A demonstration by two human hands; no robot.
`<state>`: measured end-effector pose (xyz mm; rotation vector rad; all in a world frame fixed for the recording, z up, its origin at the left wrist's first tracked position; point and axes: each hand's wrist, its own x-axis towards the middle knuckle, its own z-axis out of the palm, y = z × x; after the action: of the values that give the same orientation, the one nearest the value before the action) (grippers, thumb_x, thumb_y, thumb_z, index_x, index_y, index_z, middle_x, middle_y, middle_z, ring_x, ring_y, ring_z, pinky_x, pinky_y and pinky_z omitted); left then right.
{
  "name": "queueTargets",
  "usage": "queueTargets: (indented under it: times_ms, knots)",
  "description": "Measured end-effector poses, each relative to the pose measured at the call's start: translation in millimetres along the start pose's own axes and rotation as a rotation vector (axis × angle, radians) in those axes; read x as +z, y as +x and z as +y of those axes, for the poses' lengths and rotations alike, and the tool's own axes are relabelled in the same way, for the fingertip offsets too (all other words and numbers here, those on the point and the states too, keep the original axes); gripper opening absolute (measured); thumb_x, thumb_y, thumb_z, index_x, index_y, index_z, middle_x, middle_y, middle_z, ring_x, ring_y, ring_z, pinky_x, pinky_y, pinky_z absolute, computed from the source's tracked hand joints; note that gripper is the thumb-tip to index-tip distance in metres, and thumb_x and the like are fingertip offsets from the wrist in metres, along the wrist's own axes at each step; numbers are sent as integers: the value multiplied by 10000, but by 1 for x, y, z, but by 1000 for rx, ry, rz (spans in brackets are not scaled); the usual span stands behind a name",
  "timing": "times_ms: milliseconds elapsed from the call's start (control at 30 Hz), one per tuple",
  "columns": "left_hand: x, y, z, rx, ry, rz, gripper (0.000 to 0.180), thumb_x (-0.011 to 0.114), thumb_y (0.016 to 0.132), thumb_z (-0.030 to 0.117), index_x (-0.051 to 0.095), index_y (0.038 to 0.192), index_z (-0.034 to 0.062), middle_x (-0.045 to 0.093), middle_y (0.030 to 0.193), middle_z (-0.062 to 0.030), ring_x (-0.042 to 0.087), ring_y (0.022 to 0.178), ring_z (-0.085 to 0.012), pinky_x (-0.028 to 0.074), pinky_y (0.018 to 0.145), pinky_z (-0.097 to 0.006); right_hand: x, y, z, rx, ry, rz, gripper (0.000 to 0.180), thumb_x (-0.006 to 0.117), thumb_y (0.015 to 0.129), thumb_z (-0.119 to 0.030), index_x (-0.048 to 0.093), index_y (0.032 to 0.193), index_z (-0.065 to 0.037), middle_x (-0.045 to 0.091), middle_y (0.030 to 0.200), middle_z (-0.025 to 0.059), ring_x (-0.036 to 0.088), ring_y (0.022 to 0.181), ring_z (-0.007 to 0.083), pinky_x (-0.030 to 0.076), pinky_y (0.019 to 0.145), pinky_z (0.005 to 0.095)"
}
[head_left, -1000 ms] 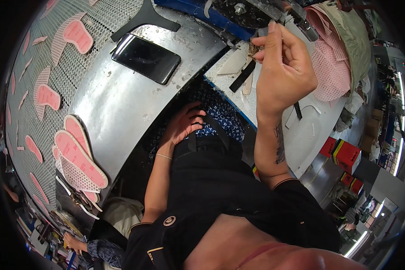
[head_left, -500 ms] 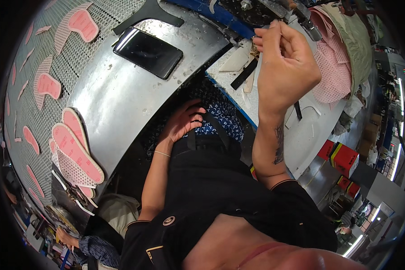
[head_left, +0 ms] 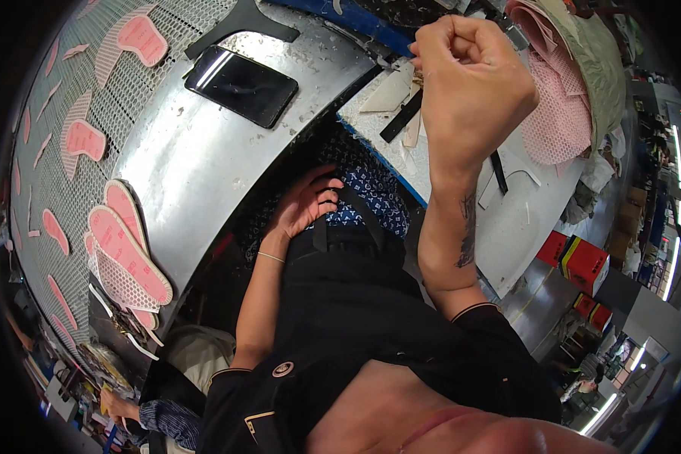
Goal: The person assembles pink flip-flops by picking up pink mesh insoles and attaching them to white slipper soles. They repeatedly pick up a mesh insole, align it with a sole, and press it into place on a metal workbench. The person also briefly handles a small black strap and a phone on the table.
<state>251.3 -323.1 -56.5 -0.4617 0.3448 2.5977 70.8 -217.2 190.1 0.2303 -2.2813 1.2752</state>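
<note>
My right hand is raised in a closed fist above the white work board; I cannot tell whether anything small is inside it. Just under it lie a black strip and pale cut scraps. My left hand rests at my waist with its fingers spread. It touches a blue patterned pouch and its black strap, without gripping them.
A black phone lies on the curved metal table. Pink sole-shaped cutouts sit on mesh at the left. Pink mesh fabric is piled at the top right. Red boxes stand below the board. Another person's hand shows at the bottom left.
My right hand has gone from a pinch near the black strip to a tight fist and has risen slightly. My left hand stays on the pouch.
</note>
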Motion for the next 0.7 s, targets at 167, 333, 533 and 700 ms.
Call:
queueTargets:
  times_ms: [167, 333, 533, 700]
  knots:
    - [-2, 1, 0, -4, -26, 5, 456, 421, 997, 272, 384, 1347, -18, 589, 1127, -194, 637, 877, -236, 560, 776, -347, -7, -2, 13, -189, -70, -10, 13, 668, 794, 25, 677, 800, 31, 670, 648, 36, 631, 583, 68, 491, 569, 178]
    - [-2, 2, 2, -5, -37, 12, 455, 424, 995, 263, 379, 1351, -18, 586, 1132, -198, 637, 877, -243, 564, 780, -352, -6, -6, 49, -304, 36, 38, 65, 705, 741, 9, 666, 790, -7, 640, 619, 39, 619, 538, 99, 477, 520, 209]
    - [-6, 4, 4, -13, -76, 17, 456, 425, 992, 257, 374, 1354, -17, 578, 1140, -201, 633, 883, -244, 568, 788, -356, -10, -14, 36, -451, 65, -173, 100, 690, 744, 28, 680, 840, -1, 663, 665, 51, 628, 561, 110, 490, 536, 220]
    - [-6, 5, 5, -28, -88, 19, 459, 427, 992, 257, 368, 1358, -15, 569, 1149, -205, 628, 895, -244, 569, 800, -359, 0, -23, 35, -448, 102, -278, 71, 689, 749, 16, 671, 812, -12, 656, 653, 49, 624, 550, 131, 495, 543, 241]
